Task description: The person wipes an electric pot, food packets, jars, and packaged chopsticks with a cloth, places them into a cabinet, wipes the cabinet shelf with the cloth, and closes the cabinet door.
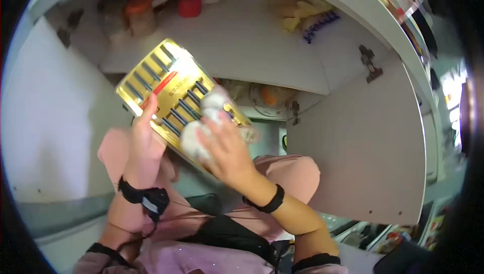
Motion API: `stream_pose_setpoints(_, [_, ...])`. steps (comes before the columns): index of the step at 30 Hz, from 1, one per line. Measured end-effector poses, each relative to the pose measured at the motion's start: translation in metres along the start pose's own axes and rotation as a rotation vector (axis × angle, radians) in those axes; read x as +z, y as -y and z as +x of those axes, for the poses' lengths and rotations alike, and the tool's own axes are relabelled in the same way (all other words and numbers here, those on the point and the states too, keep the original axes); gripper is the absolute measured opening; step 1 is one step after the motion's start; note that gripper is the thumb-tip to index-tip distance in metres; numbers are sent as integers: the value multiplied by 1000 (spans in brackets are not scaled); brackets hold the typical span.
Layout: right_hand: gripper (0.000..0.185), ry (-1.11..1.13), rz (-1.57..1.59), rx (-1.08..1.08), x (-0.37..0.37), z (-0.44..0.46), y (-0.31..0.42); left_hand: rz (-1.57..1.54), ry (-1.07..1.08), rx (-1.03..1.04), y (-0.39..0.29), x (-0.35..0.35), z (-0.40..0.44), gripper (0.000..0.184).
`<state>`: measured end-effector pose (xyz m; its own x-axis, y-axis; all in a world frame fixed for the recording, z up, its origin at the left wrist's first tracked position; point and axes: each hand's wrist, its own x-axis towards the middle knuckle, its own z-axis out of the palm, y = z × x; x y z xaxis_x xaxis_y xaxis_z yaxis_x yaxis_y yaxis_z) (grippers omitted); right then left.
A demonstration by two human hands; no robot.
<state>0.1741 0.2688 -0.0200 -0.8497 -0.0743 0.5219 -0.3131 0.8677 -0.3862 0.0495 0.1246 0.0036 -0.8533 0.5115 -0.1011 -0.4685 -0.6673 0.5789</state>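
A flat gold box is tilted in front of me, with two rows of dark slender rods and a red label on its face. My left hand is closed on its lower left edge, the thumb lying over the front. A crumpled white cloth lies against the lower right part of the box. My right hand presses on it, slightly blurred, with the fingers over the cloth. The cloth and hand hide the box's lower right part. What the rods are, I cannot make out.
Around the box is an open cabinet with a left door and a right door. On its shelf stand a red cup, an orange-lidded jar and a yellow packet. Dishes sit below the shelf.
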Motion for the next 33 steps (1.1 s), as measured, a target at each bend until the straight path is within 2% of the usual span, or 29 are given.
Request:
stream_pose_setpoints(2, [56, 54, 13, 55, -16, -11, -18, -40, -16, -4, 3, -3, -16, 36])
stream_pose_setpoints(4, [54, 12, 192, 207, -14, -6, -27, 58, -62, -78, 23, -8, -23, 33])
stream_pose_setpoints(5, [53, -6, 146, 174, -15, 4, -28, 300, -140, -104, 31, -3, -33, 31])
stream_pose_setpoints(6, [52, -29, 104, 134, -16, 21, -29, 352, -154, -179, 41, -3, -40, 29])
stream_pose_setpoints(8, [49, 26, 27, 78, -18, 50, -33, 392, -121, -118, 47, -2, -44, 26])
stream_pose_setpoints(10, [47, 17, 96, 48, -19, 71, -40, 426, -54, -56, 41, -6, -37, 21])
stream_pose_setpoints(11, [37, -58, 39, 24, -17, 80, -43, 451, -11, -112, 33, -7, -35, 22])
stream_pose_setpoints(12, [37, -52, 28, 12, -15, 86, -51, 472, 32, -151, 24, -8, -32, 24])
stream_pose_setpoints(14, [31, 41, 391, 522, -6, 88, -72, 389, 38, -208, 21, -11, -31, 25])
stream_pose_setpoints(15, [32, 77, 385, 552, -5, 92, -75, 323, 43, -258, 17, -14, -30, 26])
stream_pose_setpoints(17, [38, 27, 311, 467, -7, 105, -77, 289, 34, -270, 15, -27, -22, 31])
stream_pose_setpoints(18, [41, -1, 285, 597, -19, 118, -74, 296, 28, -266, 12, -26, -23, 32])
stream_pose_setpoints(19, [49, 109, 159, 670, -35, 135, -93, 279, 66, -218, 6, -25, -19, 31])
stream_pose_setpoints(20, [61, -40, -132, 590, -41, 144, -115, 259, 138, -161, 0, -26, -14, 31])
stream_pose_setpoints(21, [72, 42, 20, 702, -58, 164, -88, 210, 140, -150, -5, -24, -8, 30])
stream_pose_setpoints(23, [72, 105, -240, 633, -70, 180, -136, 6, 111, -185, -15, -20, 13, 30])
stream_pose_setpoints(24, [70, 215, -278, 529, -78, 187, -161, 107, 2, -174, -27, -12, 21, 31])
stream_pose_setpoints(25, [69, 321, -321, 431, -81, 189, -174, -196, 85, -159, -15, -17, 38, 33])
stream_pose_setpoints(26, [69, 338, -308, 402, -77, 184, -167, -295, 11, -151, -19, -11, 46, 33])
stream_pose_setpoints(29, [81, 362, 564, 503, -90, 147, -131, -389, 28, -130, -50, -1, 64, 32])
stream_pose_setpoints(30, [85, 310, 1052, 658, -111, 110, -169, -421, 58, -92, -57, 0, 73, 32])
stream_pose_setpoints(31, [81, 332, 1492, 425, -85, 109, -112, -412, 25, -67, -69, -3, 79, 31])
stream_pose_setpoints(33, [67, -127, 1053, 350, -55, 118, -14, -403, -44, 23, -77, 4, 96, 29])
